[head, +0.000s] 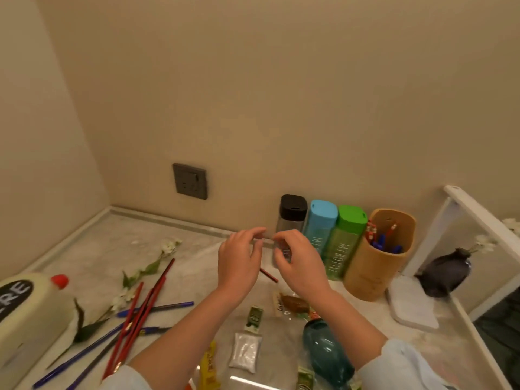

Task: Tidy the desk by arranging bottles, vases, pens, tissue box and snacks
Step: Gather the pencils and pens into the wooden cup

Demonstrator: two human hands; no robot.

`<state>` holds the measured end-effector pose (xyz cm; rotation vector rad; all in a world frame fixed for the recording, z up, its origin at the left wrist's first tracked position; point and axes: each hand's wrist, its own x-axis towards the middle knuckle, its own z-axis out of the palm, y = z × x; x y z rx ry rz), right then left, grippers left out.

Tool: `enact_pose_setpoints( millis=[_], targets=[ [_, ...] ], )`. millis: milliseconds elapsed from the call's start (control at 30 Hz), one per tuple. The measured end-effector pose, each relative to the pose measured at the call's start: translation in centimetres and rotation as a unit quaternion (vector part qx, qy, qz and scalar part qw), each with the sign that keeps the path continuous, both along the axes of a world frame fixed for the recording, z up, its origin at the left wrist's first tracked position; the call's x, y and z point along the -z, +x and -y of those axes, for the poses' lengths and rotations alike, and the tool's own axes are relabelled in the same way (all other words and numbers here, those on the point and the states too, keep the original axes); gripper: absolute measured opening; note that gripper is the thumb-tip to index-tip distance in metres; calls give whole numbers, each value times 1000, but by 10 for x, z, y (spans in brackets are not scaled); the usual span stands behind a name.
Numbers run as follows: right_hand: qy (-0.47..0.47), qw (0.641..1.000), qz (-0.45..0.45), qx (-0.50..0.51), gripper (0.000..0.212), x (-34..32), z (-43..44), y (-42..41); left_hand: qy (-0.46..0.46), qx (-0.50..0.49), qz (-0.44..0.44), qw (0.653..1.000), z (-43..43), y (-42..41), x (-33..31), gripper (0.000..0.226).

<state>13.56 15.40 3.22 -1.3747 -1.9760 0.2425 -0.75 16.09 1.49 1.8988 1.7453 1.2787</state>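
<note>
From the head camera: holds the left hand above the pale veined marble desk, fingers loosely curved with nothing seen in them. Sets the right hand just beside it, fingers bent in front of the clear square-sided bottle with the black cap; cannot tell whether gripping or merely near. Has that bottle upright against the wall, shoulder to shoulder with the blue-capped translucent bottle and the green-capped translucent bottle, probably lined up there to free the middle of the desk. Stands the smooth bamboo-coloured cylindrical pen holder against the green one, already stocked with blue pens and red pencils, so likely meant for the loose ones too. Leaves glossy red pencils and slim blue pens crossed in a heap at left, over a limp artificial stem with white blossoms. Shows a short red pencil end below the hands, contact unclear. Scatters crinkly snacks nearby: a brown snack in clear film, a small green packet, a silver foil packet, beside a teal glass vase lying on its side, apt to roll. Parks the cream rounded tissue box with a black label at far left, and the squat dark purple vase at far right, past a white-painted frame.
</note>
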Motion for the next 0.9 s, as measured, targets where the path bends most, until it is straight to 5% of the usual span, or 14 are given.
enact_pose_setpoints(
  millis=[267, 633, 900],
  targets=[
    [-224, 961, 162, -18, 45, 42, -39, -56, -162, -10, 45, 986, -13, -54, 33, 38],
    [-195, 931, 309, 24, 31, 81, -70, -71, -289, 12, 74, 954, -18, -61, 75, 50],
    [-242, 939, 245, 13, 21, 83, -77, -79, -266, -1, 111, 958, -11, -67, 76, 51]
  ],
)
